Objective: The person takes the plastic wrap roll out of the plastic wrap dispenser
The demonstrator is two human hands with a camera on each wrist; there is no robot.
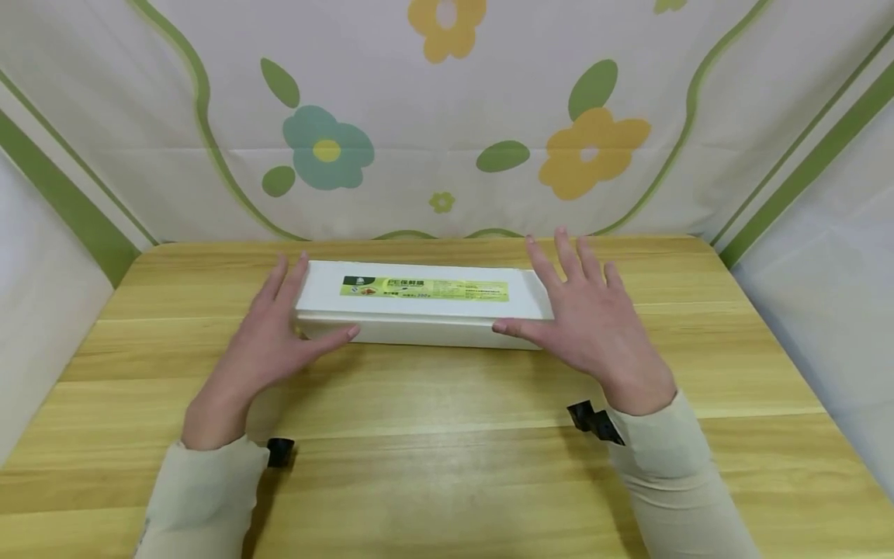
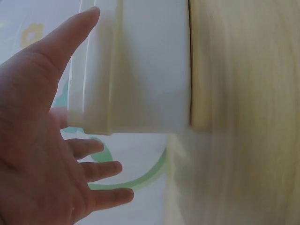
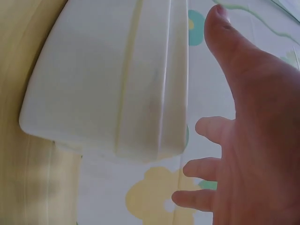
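Observation:
A long white cling film box (image 1: 426, 332) with a yellow-green printed label (image 1: 426, 288) lies lengthwise across the wooden table, near its far edge. At the box's left end is my left hand (image 1: 268, 341), fingers straight and spread, thumb stretched along the front. My right hand (image 1: 594, 330) hovers by the right end with its fingers spread wide. In the right wrist view a gap shows between that hand (image 3: 262, 122) and the box (image 3: 93, 75). The left wrist view has the left thumb over the box (image 2: 145, 70); whether it touches cannot be told.
The wooden table (image 1: 433, 458) reaches toward me and to both sides. Behind it hangs a white curtain (image 1: 433, 101) with green, orange and teal flower prints, and pale cloth walls flank the table. Black wrist camera parts (image 1: 281, 452) stick out from the cuffs.

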